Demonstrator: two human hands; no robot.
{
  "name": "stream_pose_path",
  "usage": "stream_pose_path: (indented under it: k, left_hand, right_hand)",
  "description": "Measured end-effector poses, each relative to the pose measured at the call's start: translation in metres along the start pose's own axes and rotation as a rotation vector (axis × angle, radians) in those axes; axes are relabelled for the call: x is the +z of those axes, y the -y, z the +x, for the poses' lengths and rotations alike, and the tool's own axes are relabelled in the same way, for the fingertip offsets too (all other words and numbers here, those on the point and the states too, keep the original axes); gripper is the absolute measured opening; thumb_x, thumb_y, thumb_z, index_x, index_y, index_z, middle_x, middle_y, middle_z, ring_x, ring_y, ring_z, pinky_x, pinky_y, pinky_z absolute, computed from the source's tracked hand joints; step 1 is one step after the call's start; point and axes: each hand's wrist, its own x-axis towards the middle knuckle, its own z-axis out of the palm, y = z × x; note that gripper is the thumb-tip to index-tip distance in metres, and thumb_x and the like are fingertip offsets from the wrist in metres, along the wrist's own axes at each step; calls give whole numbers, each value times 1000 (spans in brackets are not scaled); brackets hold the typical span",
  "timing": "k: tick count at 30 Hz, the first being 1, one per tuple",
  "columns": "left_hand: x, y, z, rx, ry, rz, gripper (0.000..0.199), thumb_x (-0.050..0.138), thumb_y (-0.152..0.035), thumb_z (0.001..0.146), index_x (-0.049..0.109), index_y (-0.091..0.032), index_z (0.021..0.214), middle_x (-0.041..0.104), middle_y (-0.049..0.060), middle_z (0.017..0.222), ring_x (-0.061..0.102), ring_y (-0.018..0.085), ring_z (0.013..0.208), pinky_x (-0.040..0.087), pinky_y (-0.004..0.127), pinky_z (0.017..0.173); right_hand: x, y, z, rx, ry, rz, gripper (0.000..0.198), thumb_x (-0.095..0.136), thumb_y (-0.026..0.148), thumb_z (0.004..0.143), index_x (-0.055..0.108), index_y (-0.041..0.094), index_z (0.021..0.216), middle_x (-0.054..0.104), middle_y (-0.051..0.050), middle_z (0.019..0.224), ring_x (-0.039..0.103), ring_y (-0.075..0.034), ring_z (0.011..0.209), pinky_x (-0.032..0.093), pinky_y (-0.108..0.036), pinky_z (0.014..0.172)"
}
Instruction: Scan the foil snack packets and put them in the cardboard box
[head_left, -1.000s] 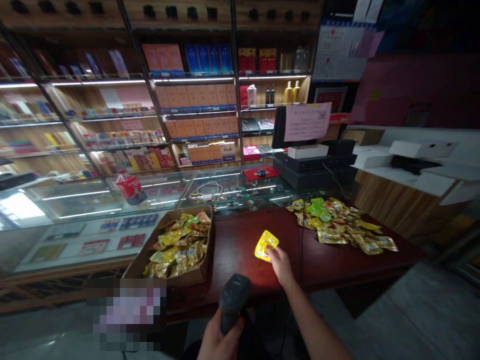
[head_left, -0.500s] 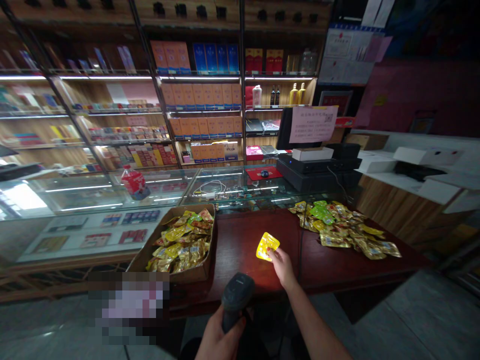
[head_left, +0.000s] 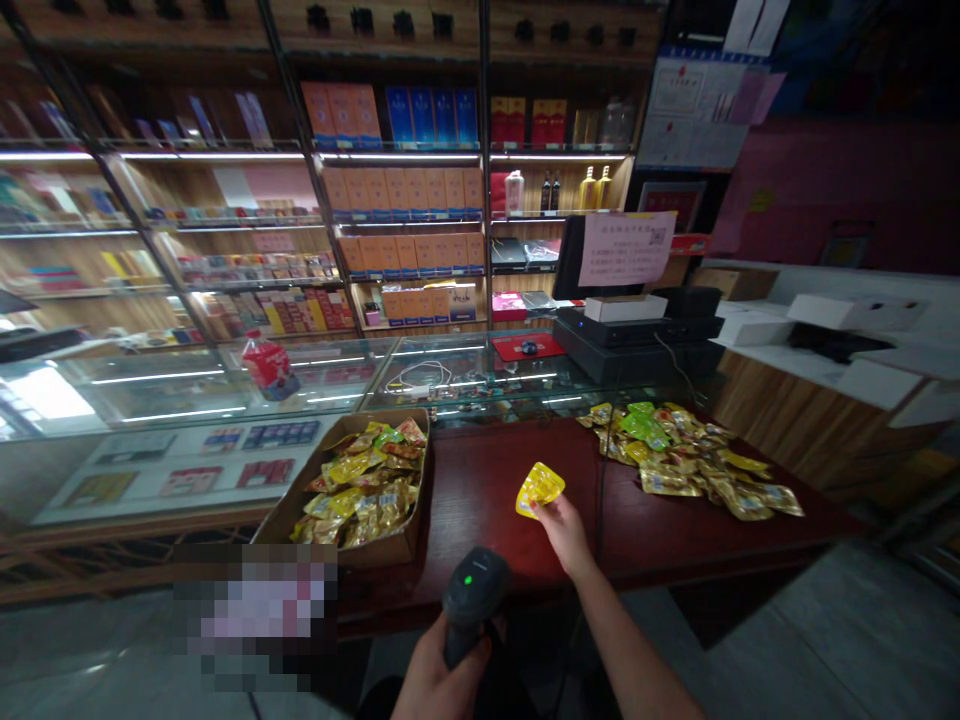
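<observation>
My left hand (head_left: 442,672) is wrapped round the handle of a black barcode scanner (head_left: 475,583), whose head points away from me and shows a green light. My right hand (head_left: 564,532) pinches a small yellow snack packet (head_left: 538,488) by its near edge, above the dark red table (head_left: 480,455) and just beyond the scanner. To the left, a cardboard box (head_left: 425,490) holds many gold and yellow packets. On the table's right side lies a loose pile of similar packets (head_left: 675,455), with green ones among them.
Behind the table runs a glass display counter (head_left: 337,350) bearing a red-labelled bottle (head_left: 268,367), a white cable (head_left: 420,380) and a mouse (head_left: 529,347). A monitor with a pink notice (head_left: 628,248) stands at the back right. A blurred patch hides something at lower left.
A green light has come on at the top of the scanner. The yellow packet has shifted slightly right and tilted in my right hand.
</observation>
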Motion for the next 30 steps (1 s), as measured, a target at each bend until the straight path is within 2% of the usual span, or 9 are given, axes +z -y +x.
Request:
stream_pose_path:
  k: [6, 10, 15, 17, 19, 22, 24, 26, 30]
  left_hand:
    - [0, 5, -1, 28, -2, 30, 31, 77, -43, 69, 67, -18, 84, 52, -5, 46, 52, 14, 44, 40, 22, 43]
    - [-1, 11, 0, 8, 26, 27, 33, 75, -47, 72, 65, -18, 85, 49, -6, 43, 45, 12, 36, 33, 21, 38]
    - [-1, 12, 23, 75, 24, 36, 28, 68, -44, 77, 58, -18, 83, 47, -9, 43, 40, 8, 31, 27, 19, 34]
    - [-3, 12, 42, 119, 0, 26, 27, 66, -43, 77, 55, -19, 81, 47, -9, 45, 40, 8, 31, 28, 18, 34]
    - [-6, 16, 63, 143, -27, 13, 28, 66, -43, 76, 52, -19, 80, 47, -10, 45, 40, 8, 30, 28, 18, 33]
    - [-8, 28, 86, 122, -53, -5, 25, 63, -41, 76, 51, -21, 82, 47, -11, 41, 41, 10, 28, 29, 19, 31]
    - [-7, 36, 93, 90, -75, -5, 21, 61, -39, 76, 51, -21, 80, 46, -11, 39, 41, 11, 27, 28, 20, 31]
    - [-6, 40, 96, 67, -111, 6, 17, 61, -36, 77, 51, -22, 79, 44, -11, 37, 41, 11, 26, 26, 20, 31]
    - [-8, 37, 97, 80, -232, 47, 8, 62, -25, 76, 56, -20, 76, 54, -7, 44, 53, 13, 39, 38, 21, 41]
  right_hand:
    - [0, -3, 2, 20, 11, 16, 46, 84, 49, 58, 70, 20, 91, 81, -8, 90, 77, -31, 87, 60, -45, 83]
    - [1, -3, 2, 16, 11, -4, 46, 83, 49, 57, 70, 20, 91, 81, -9, 90, 77, -32, 86, 60, -45, 82]
    - [2, -4, 0, 8, -22, -56, 44, 81, 47, 60, 66, 21, 92, 81, -9, 92, 76, -30, 89, 61, -40, 79]
    - [3, -4, -1, 16, -38, -83, 48, 80, 47, 62, 62, 23, 100, 80, -7, 93, 77, -28, 82, 61, -35, 67]
    - [3, -2, -1, 36, -36, -110, 50, 78, 48, 64, 58, 24, 104, 80, -4, 89, 75, -24, 64, 56, -31, 51]
    - [10, 8, 3, 72, 21, -142, 45, 80, 47, 60, 59, 24, 93, 78, -2, 75, 67, -19, 43, 46, -26, 38]
    - [25, 19, 9, 78, 80, -152, 44, 81, 47, 57, 60, 24, 89, 77, -2, 72, 64, -17, 41, 43, -24, 37]
    - [54, 34, 17, 58, 158, -156, 44, 79, 47, 60, 62, 24, 93, 79, -2, 80, 64, -15, 44, 45, -24, 39]
    - [142, 63, 40, -10, 360, -205, 45, 72, 51, 73, 65, 26, 111, 79, -2, 97, 70, -14, 58, 52, -24, 50]
